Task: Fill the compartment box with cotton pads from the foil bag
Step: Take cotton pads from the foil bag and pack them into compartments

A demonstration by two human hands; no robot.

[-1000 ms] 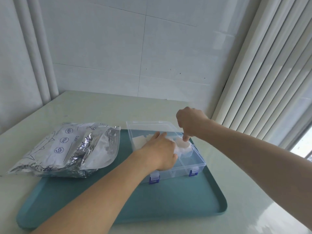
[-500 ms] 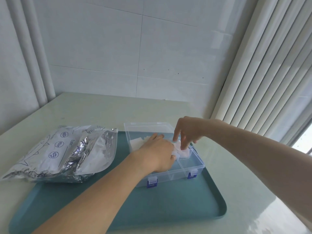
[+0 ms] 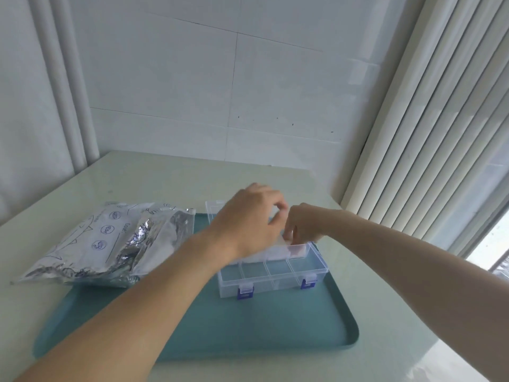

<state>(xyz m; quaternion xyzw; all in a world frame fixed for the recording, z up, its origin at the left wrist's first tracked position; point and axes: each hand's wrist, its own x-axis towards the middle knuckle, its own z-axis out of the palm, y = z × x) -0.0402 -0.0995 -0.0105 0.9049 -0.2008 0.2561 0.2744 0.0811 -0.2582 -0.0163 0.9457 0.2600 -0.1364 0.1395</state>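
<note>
A clear compartment box [image 3: 275, 277] with blue latches stands open on the teal tray [image 3: 248, 326]. Its front row of compartments shows no pads; white cotton pads [image 3: 275, 252] fill the row behind. My left hand [image 3: 248, 227] hovers over the box's back part, fingers curled, and hides much of it. My right hand [image 3: 301, 227] reaches in from the right, fingertips pressed down on the white pads at the right end. The two hands meet there. The silver foil bag [image 3: 110, 244] lies on its side at the left, its mouth toward the box, white pads visible inside.
The tray sits on a pale tabletop [image 3: 165, 175] against a white tiled wall. Vertical blinds [image 3: 427, 133] hang at the right, white pipes [image 3: 68, 92] run up the left corner.
My left hand has lifted off the pads and moved back over the box. My right hand has dipped lower into the right end. The front compartments have come into sight.
</note>
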